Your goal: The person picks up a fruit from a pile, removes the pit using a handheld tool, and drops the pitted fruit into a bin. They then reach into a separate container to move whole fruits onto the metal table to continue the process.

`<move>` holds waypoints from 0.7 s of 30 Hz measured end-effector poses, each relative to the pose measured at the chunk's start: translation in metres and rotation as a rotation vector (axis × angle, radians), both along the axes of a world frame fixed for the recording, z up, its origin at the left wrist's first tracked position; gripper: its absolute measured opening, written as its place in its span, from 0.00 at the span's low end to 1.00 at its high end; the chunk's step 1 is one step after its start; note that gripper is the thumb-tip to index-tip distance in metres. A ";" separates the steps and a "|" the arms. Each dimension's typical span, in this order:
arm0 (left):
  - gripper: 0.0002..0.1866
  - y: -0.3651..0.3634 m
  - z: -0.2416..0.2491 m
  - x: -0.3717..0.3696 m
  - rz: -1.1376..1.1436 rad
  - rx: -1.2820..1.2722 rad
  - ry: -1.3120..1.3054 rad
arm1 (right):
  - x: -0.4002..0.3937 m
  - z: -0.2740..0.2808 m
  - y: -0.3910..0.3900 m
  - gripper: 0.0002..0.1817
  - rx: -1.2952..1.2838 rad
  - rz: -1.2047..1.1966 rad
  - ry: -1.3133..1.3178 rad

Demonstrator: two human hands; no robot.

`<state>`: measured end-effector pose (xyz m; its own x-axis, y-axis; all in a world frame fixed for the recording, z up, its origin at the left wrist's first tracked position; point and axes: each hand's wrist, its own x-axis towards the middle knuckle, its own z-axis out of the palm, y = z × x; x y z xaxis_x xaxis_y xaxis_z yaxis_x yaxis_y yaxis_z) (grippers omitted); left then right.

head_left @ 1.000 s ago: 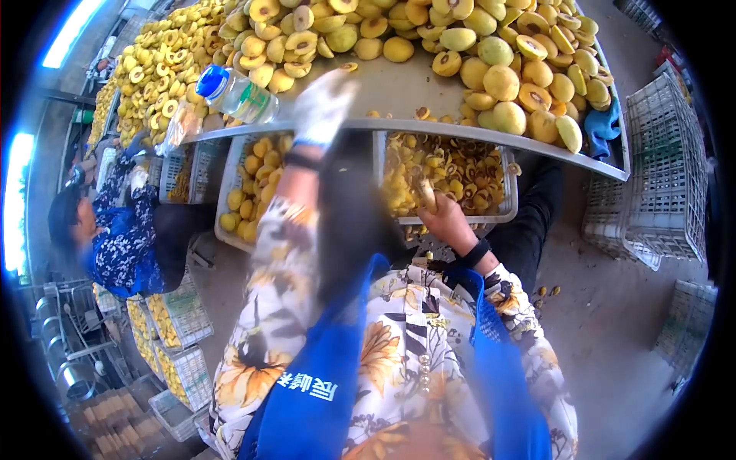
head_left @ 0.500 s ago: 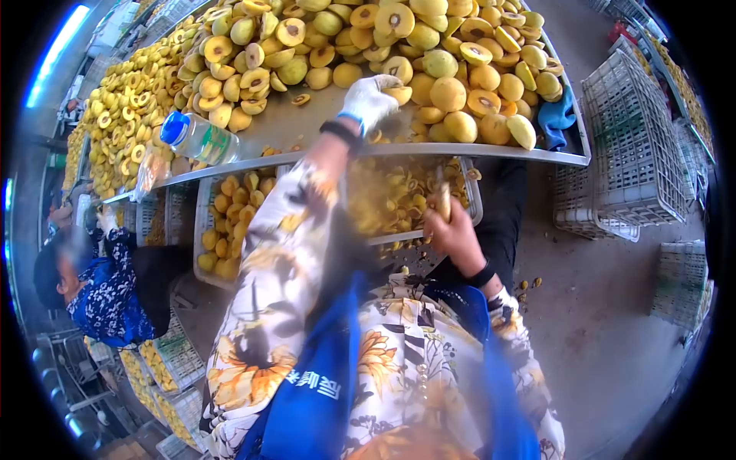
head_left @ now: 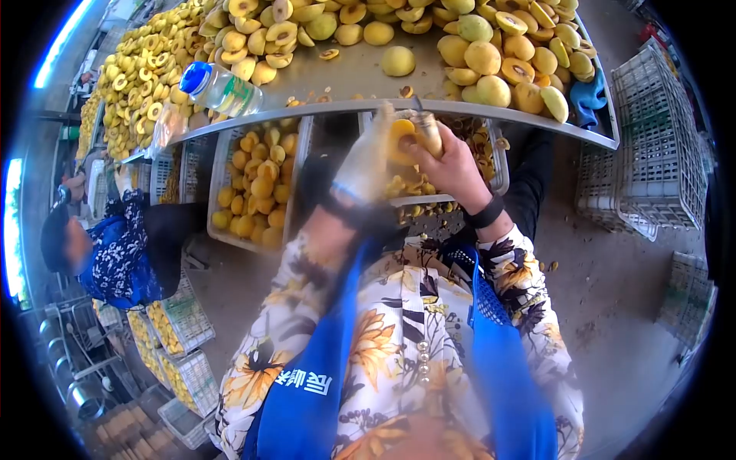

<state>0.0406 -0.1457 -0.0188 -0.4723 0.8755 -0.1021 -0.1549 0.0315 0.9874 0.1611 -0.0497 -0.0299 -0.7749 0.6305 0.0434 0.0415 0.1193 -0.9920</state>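
Observation:
My left hand (head_left: 362, 167), in a whitish glove blurred by motion, is closed around a yellow peach half (head_left: 400, 140) just below the metal table's front edge. In my bare right hand (head_left: 458, 167) is a pitting tool (head_left: 427, 132) with a light wooden handle and a thin dark metal tip pointing up. Its fingers touch or nearly touch the fruit, and the working end is partly hidden. Below both hands sits a crate (head_left: 502, 170) holding yellow-brown fruit scraps. One whole-looking peach (head_left: 398, 61) lies apart on the metal tabletop (head_left: 353, 77).
Peach halves (head_left: 280, 34) are heaped along the table's back. A blue-capped bottle (head_left: 230, 92) lies at the left and a blue cloth (head_left: 587, 101) at the right corner. A crate (head_left: 217, 180) holds peach halves. Stacked crates (head_left: 659, 146) stand right; a co-worker (head_left: 123, 245) sits left.
My left hand has come back from the heap with a peach half and met my right hand over the crate. The tool has risen to the table edge. The view has shifted.

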 end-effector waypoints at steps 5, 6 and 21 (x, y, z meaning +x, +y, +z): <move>0.19 0.011 -0.027 0.003 0.274 0.025 -0.164 | 0.011 0.007 -0.010 0.20 0.290 -0.156 -0.313; 0.21 0.012 -0.032 0.005 0.347 0.040 0.083 | 0.016 0.004 -0.012 0.19 0.279 -0.151 -0.346; 0.17 0.022 -0.010 0.044 0.399 0.148 -0.172 | 0.026 -0.005 -0.036 0.12 0.332 -0.091 -0.354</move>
<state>0.0845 -0.1241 -0.0283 -0.7624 0.6399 -0.0963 -0.2886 -0.2030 0.9357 0.1868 -0.0855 -0.0351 -0.7204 0.6935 -0.0028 0.3946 0.4065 -0.8240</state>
